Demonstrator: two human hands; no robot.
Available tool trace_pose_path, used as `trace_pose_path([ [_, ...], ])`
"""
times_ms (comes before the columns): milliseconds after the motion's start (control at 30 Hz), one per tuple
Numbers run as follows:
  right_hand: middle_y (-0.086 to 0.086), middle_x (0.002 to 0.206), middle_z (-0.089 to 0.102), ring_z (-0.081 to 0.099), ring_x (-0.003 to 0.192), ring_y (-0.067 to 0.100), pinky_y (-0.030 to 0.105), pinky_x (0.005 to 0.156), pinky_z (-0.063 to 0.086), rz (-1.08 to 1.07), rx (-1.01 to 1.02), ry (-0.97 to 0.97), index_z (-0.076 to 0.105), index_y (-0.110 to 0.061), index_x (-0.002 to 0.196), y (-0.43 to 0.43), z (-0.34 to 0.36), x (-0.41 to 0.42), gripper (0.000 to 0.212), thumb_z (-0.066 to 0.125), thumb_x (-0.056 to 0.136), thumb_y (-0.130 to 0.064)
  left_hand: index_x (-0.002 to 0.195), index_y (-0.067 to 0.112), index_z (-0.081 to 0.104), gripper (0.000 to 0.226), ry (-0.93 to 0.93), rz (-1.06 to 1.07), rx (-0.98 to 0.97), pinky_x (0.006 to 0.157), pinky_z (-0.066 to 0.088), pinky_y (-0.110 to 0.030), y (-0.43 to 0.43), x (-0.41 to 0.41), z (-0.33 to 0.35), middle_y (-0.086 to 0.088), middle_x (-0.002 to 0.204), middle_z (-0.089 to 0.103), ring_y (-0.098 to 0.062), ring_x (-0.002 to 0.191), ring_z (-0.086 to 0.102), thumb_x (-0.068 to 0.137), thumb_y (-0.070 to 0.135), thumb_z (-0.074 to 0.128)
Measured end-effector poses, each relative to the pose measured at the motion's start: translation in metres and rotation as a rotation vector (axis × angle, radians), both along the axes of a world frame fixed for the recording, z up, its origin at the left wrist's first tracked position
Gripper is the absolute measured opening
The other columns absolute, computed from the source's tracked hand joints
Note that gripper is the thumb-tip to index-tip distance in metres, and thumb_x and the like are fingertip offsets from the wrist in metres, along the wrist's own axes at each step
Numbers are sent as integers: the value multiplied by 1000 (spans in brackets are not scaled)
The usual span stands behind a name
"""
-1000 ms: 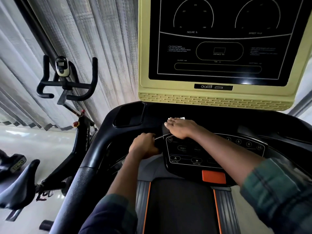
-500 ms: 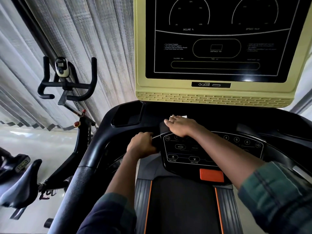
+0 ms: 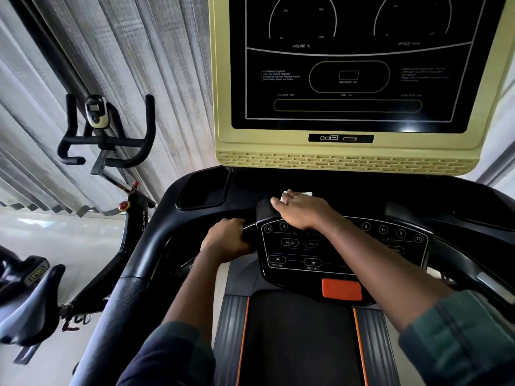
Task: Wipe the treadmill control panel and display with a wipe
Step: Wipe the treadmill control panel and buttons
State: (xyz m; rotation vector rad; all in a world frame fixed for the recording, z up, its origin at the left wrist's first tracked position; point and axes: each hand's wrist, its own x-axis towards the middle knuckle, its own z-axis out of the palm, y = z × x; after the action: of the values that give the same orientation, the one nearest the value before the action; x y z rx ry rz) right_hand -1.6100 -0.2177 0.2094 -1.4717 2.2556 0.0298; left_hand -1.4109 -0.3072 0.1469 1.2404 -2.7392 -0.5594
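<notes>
The treadmill's black control panel [image 3: 295, 253] with round buttons sits in the middle, and the dark display [image 3: 348, 65] in its yellow frame rises above it. My right hand [image 3: 302, 208] lies flat on the panel's top left edge, fingers straight, pressing a white wipe [image 3: 306, 194] of which only a corner shows beyond the fingers. My left hand [image 3: 227, 239] grips the black handle bar just left of the panel.
An orange stop button [image 3: 341, 289] sits below the panel, above the treadmill belt [image 3: 298, 338]. A black cup recess [image 3: 204, 190] lies at the console's upper left. An exercise bike [image 3: 106, 140] stands to the left before grey vertical blinds [image 3: 125, 65].
My right hand with the wipe has slid a little up and away, from the panel's buttons onto its top edge. My left hand has kept its grip on the bar.
</notes>
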Motion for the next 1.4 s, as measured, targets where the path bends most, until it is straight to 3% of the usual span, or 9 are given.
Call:
trace_pose_path([
  [133, -1, 169, 6, 6, 156, 15, 48, 127, 9, 43, 5, -68, 12, -22, 161, 10, 1, -19, 75, 4, 100, -65, 72, 27, 50, 38, 0, 7, 9, 56, 42, -30, 0, 0, -1, 5, 73, 62, -23, 70, 62, 58, 57, 69],
  [300, 3, 169, -4, -1, 157, 19, 49, 127, 6, -149, 77, -30, 6, -17, 161, 3, 5, -37, 86, 3, 96, -72, 69, 28, 49, 38, 9, 27, 2, 54, 41, -29, 1, -1, -1, 6, 69, 60, -21, 66, 61, 56, 58, 67],
  [533, -3, 169, 2, 0, 156, 15, 45, 127, -1, -16, 54, -238, 10, -24, 160, 11, 6, -46, 77, 7, 98, -69, 71, 27, 52, 37, 3, 42, -7, 54, 44, -28, 1, -2, -3, 7, 68, 60, -18, 63, 60, 56, 57, 68],
  [700, 4, 169, -5, -2, 157, 23, 46, 126, 2, -301, 81, -93, 3, -15, 160, 12, 6, -52, 86, 5, 97, -72, 70, 27, 52, 35, -2, 59, -13, 52, 41, -27, 3, -2, -1, 8, 65, 59, -16, 60, 58, 54, 53, 68],
  [867, 0, 169, -1, -1, 156, 20, 49, 127, 0, -99, 64, -209, 7, -23, 161, 17, 10, -49, 82, 4, 96, -73, 70, 26, 52, 37, 1, 56, -12, 49, 39, -25, 3, -1, -2, 8, 63, 59, -13, 57, 56, 52, 55, 66],
  [1000, 5, 169, 2, 2, 156, 27, 51, 127, 3, -275, 86, -154, 10, -19, 161, 35, 8, -80, 83, 6, 97, -72, 70, 26, 53, 39, -1, 61, -2, 47, 36, -23, 3, -1, 0, 9, 62, 59, -10, 54, 55, 49, 56, 65],
  [1100, 8, 169, 2, 5, 156, 30, 50, 126, 8, -412, 98, -56, 8, -15, 161, 40, 8, -80, 92, 8, 94, -77, 70, 26, 53, 37, -13, 57, -13, 50, 42, -26, 2, -2, -2, 8, 62, 59, -14, 57, 57, 51, 55, 66],
  [1300, -2, 169, -3, -3, 156, 19, 48, 126, -3, -245, 71, -313, 7, -25, 161, 56, 13, -99, 74, 10, 100, -67, 71, 27, 55, 36, -15, 51, 0, 56, 56, -33, 3, -2, 0, 8, 61, 63, -13, 56, 62, 52, 55, 64],
  [1400, 4, 169, 3, 4, 156, 27, 49, 126, 7, -394, 83, -166, 11, -19, 161, 63, 3, -113, 77, 14, 101, -67, 71, 26, 56, 36, -11, 51, 2, 57, 57, -35, 3, -1, 2, 7, 60, 64, -13, 55, 62, 50, 55, 62],
])
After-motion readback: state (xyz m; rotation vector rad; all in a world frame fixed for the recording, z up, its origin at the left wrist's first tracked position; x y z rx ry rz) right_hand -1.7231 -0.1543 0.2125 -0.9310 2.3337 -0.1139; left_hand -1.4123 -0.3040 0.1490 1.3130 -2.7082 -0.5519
